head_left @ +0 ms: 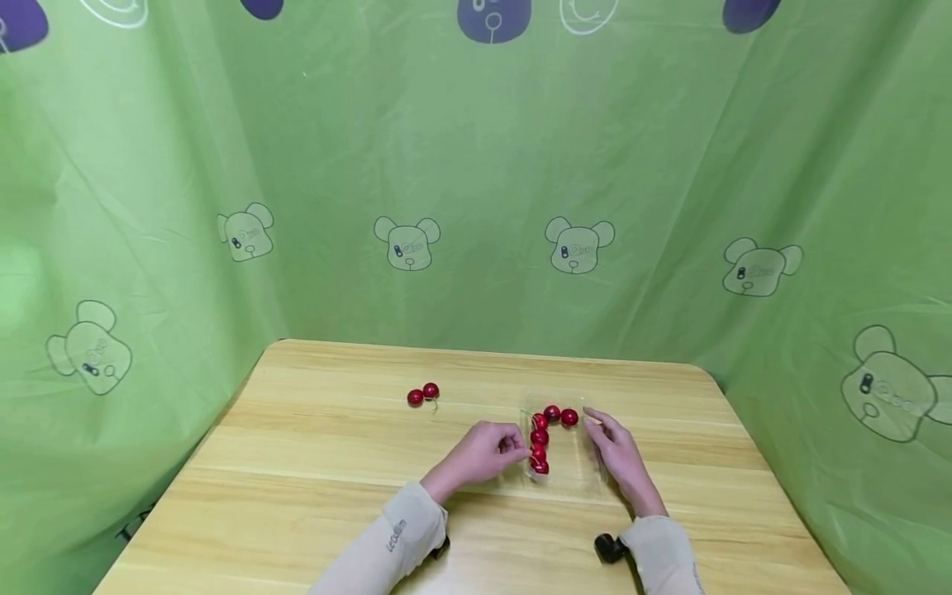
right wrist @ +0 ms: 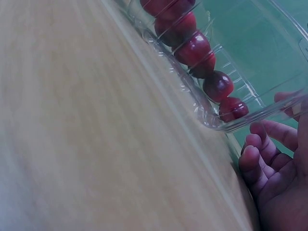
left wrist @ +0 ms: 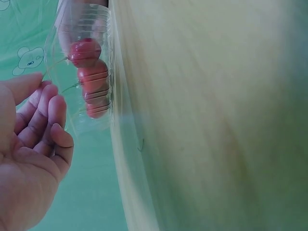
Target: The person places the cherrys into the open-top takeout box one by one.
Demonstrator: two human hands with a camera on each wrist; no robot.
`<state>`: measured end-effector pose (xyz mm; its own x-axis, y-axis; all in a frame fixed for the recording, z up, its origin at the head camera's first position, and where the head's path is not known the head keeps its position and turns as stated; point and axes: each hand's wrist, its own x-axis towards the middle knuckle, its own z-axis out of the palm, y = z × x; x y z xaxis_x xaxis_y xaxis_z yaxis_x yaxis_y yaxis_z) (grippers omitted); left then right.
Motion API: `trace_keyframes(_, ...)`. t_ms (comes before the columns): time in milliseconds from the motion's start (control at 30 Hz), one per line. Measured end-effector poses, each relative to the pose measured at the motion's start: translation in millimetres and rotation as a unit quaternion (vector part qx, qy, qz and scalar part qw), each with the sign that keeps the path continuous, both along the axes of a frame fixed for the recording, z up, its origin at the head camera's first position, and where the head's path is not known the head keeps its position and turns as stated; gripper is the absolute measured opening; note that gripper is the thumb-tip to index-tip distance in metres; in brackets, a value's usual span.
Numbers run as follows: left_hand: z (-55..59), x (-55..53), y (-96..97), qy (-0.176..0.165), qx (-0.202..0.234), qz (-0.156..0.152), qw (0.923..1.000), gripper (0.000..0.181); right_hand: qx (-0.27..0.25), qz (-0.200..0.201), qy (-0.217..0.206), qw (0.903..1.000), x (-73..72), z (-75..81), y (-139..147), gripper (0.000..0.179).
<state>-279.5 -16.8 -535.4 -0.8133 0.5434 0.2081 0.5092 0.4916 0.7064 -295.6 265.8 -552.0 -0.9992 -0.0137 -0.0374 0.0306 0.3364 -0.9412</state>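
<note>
A clear plastic box [head_left: 576, 473] sits on the table with several red cherries [head_left: 539, 438] inside, lined up along its left side and across its far end. My left hand [head_left: 487, 450] is at the box's left wall; its thumb and forefinger pinch a thin green cherry stem [left wrist: 57, 61] there. The other fingers of that hand curl loosely. At the right side, my right hand [head_left: 619, 453] holds the box's rim, with one fingertip [right wrist: 284, 99] seen through the clear plastic and the other fingers outside below it.
Two more cherries [head_left: 423, 394] with stems lie on the wooden table [head_left: 312, 463], left of the box and farther back. A green curtain [head_left: 491, 165] with bear faces surrounds the table's back and sides. Black wrist devices [head_left: 610, 548] hang beneath both sleeves.
</note>
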Motion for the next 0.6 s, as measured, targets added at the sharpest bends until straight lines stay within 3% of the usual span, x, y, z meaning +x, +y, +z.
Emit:
trace_keyframes(200, -0.1, 1.0, -0.9, -0.006, -0.005, 0.003, 1.0000, 0.014, 0.015, -0.010, 0.023, 0.9996, -6.6, -20.0, 4.3, 0.055)
trace_keyframes(600, -0.1, 1.2, -2.8, -0.025, -0.004, 0.005, 0.9997, 0.013, 0.014, -0.020, 0.032, 0.9992, -6.8, -23.7, 2.7, 0.054)
